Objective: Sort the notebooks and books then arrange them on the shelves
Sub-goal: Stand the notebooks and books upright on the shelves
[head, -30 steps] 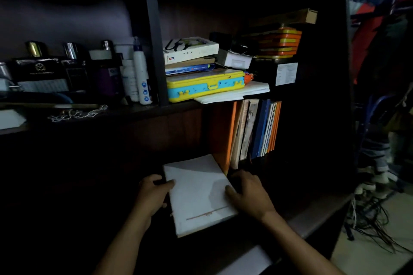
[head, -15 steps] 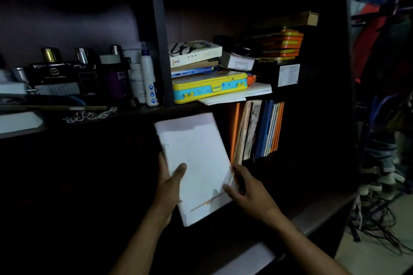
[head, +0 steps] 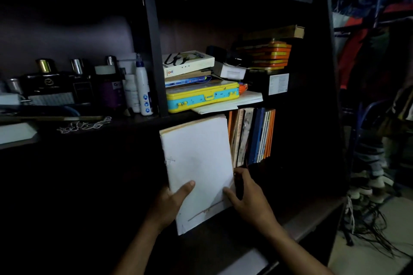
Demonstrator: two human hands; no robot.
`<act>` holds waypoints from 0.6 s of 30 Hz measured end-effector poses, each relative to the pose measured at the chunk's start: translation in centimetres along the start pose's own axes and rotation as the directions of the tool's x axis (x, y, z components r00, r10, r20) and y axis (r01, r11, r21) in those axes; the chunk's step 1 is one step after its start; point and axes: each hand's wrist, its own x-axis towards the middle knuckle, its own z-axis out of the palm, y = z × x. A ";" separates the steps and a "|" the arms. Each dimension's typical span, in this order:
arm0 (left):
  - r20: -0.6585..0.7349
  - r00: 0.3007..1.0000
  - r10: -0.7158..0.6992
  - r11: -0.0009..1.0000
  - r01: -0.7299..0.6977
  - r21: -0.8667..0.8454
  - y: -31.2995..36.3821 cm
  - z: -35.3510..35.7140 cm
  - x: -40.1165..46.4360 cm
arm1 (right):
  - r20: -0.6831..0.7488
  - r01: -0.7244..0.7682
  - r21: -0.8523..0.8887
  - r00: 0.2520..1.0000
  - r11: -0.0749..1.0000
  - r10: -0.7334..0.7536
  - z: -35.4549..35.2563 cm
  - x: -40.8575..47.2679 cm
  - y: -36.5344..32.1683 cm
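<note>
Both hands hold the white notebook (head: 197,169) nearly upright in the lower shelf, the left hand (head: 169,204) with its thumb across the cover, the right hand (head: 250,196) pinching its right edge, just left of the row of standing books (head: 252,135). To seat it well I'd keep it vertical and slide it flush against the orange spine. The shelf floor and back are too dark to make out

Legible marks are few. Black perfume box (head: 48,85), left shelf: winged emblem logo, wording under it unreadable. White box (head: 187,63) atop stack: small red-blue logo, letters unclear. White label (head: 278,84) on dark box: print too small.
</note>
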 end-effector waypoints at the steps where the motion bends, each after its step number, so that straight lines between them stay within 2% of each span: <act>1: -0.050 0.998 0.033 0.997 -0.029 0.075 0.0 0.2 -0.1 | -0.050 0.001 -0.027 0.999 1.000 -0.002 0.0 0.0 0.0; 3: -0.144 0.981 0.129 0.960 -0.087 0.266 0.1 0.9 -0.4 | -0.177 -0.014 -0.025 0.984 1.000 0.010 0.1 -0.3 -0.4; 4: -0.175 0.966 0.190 0.929 -0.119 0.351 0.0 1.5 -0.6 | -0.196 -0.012 0.016 0.980 1.000 0.015 0.1 -0.8 -0.9; 5: -0.200 0.954 0.225 0.904 -0.127 0.409 0.0 2.2 -0.8 | -0.165 0.009 0.084 0.986 0.996 0.005 0.2 -1.6 -1.5; 7: -0.218 0.942 0.257 0.879 -0.133 0.458 -0.1 3.5 -1.1 | -0.016 0.065 0.247 0.998 0.967 -0.063 1.0 -3.5 -3.1; 8: -0.180 0.949 0.261 0.875 -0.153 0.460 0.0 3.8 -1.3 | 0.042 0.090 0.310 0.993 0.947 -0.108 1.5 -4.3 -4.1; 10: -0.027 0.956 0.292 0.873 -0.255 0.416 -0.3 3.7 -1.1 | 0.055 0.109 0.375 0.989 0.920 -0.139 2.4 -4.8 -5.0; 12: 0.181 0.932 0.316 0.854 -0.362 0.375 -0.4 3.1 -0.9 | 0.029 0.077 0.408 0.995 0.910 -0.097 2.6 -4.4 -5.3; 14: 0.333 0.894 0.299 0.848 -0.409 0.338 -0.4 2.6 -0.9 | 0.038 0.055 0.417 0.996 0.907 -0.078 2.1 -4.0 -5.4; 18: 0.474 0.819 0.322 0.805 -0.501 0.319 -0.9 3.3 -1.1 | -0.070 0.076 0.360 0.996 0.930 -0.054 0.2 -3.5 -4.8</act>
